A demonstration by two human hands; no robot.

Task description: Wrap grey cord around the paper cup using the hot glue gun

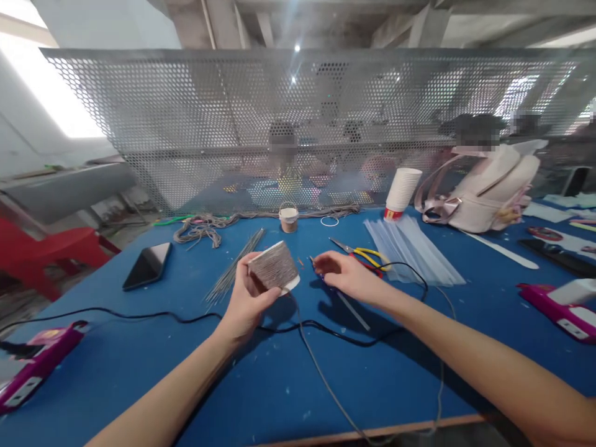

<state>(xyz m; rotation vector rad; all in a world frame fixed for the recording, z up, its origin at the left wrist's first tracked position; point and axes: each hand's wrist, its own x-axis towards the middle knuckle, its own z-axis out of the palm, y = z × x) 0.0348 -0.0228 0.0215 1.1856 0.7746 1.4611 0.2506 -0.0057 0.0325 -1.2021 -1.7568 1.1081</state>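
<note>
My left hand (251,292) is closed round a flat white card wound with grey cord (274,267), tilted above the table. A loose cord tail (321,372) runs from it down to the front edge. Just to the right, my right hand (344,273) wraps round what looks like a small dark-blue glue gun (328,282), mostly hidden by the fingers. Its tip points up and left towards the card, apart from it. A pale glue stick (354,311) juts out of its lower right end. Behind the right hand lie pliers with yellow handles (370,256) and a red-handled tool.
A black cable (186,320) crosses the blue table. Around it are thin wires (237,267), a phone (148,266), grey cord bundles (200,230), a small bucket (288,220), clear strips (414,251), stacked paper cups (403,189), a backpack (488,186) and purple power strips (41,363). A perforated screen (195,124) stands behind.
</note>
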